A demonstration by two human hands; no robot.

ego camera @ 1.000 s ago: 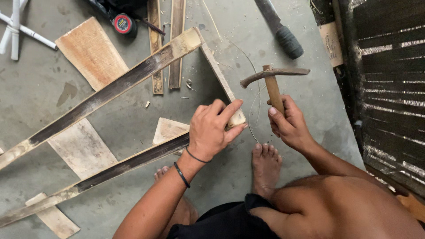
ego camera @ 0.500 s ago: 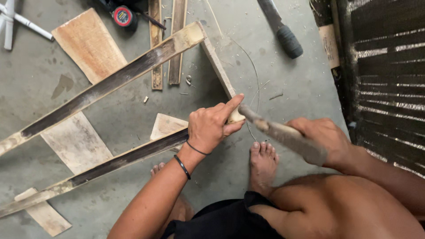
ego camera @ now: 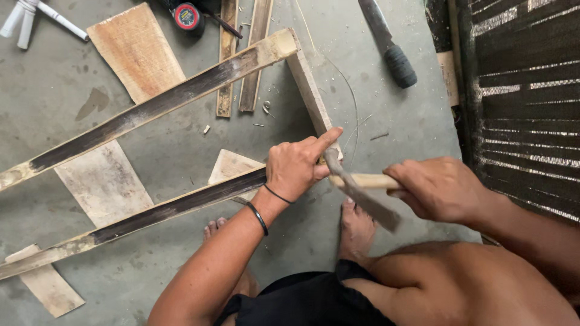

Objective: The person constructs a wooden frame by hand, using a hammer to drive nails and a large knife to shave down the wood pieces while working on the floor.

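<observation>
My left hand (ego camera: 299,166) grips the corner where a short wooden crosspiece (ego camera: 308,84) meets the nearer long dark-stained slat (ego camera: 163,208). Its index finger lies along the crosspiece's end. My right hand (ego camera: 438,188) is shut on the pale wooden handle of a hammer (ego camera: 356,187). The hammer's metal head rests down at that corner, right beside my left fingers. A second long slat (ego camera: 157,105) runs from the crosspiece's far end out to the left. Whatever lies under the hammer head is hidden.
On the concrete floor lie several pale board offcuts (ego camera: 136,48), two narrow strips (ego camera: 254,60), a tape measure (ego camera: 187,15), a black-handled tool (ego camera: 389,45) and white pipes (ego camera: 27,18). A thin wire (ego camera: 350,96) curves by the crosspiece. A dark woven panel (ego camera: 525,90) stands at right. My bare feet (ego camera: 356,229) sit below the corner.
The hammer, raised upright a second ago, has swung down onto the frame corner. My right hand dropped and moved right with it. My left hand stayed on the corner.
</observation>
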